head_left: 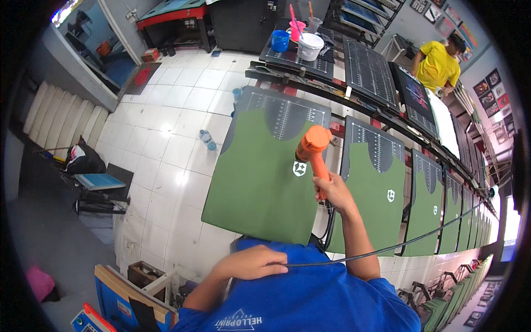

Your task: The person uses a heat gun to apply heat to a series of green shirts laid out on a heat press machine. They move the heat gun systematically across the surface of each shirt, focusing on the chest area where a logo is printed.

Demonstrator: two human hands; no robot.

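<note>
Heat gun [314, 139] sits at two o'clock from the centre of the view, above a green cloth [254, 188]. Its body is bright orange, with a round, cap-like end turned upward, dark parts low on its left side, and a slim orange handle slanting toward five o'clock. The dark end faces down toward the cloth, close to a white shield mark [299, 169] at the gun's seven o'clock; whether it touches the cloth cannot be told.

The right hand [335, 192] has its fingers wrapped around the handle. The left hand [257, 262], at seven o'clock from the gun, rests in front of the blue shirt [298, 299], fingers nearly together and closed on a dark cable [321, 263] that runs out toward three o'clock.

The cloth is smooth and flat on a dark board [285, 119] with pale ruler lines, bare in the neck cut-out. A second green cloth [365, 205] with a like mark lies at four o'clock from the gun. At twelve are a blue pot [280, 42], a white tub [310, 48] and a pink pot [296, 32]; at nine, a bottle [208, 139] lies on the tiled floor [185, 130]. A co-worker in yellow [437, 65] stands at two.
</note>
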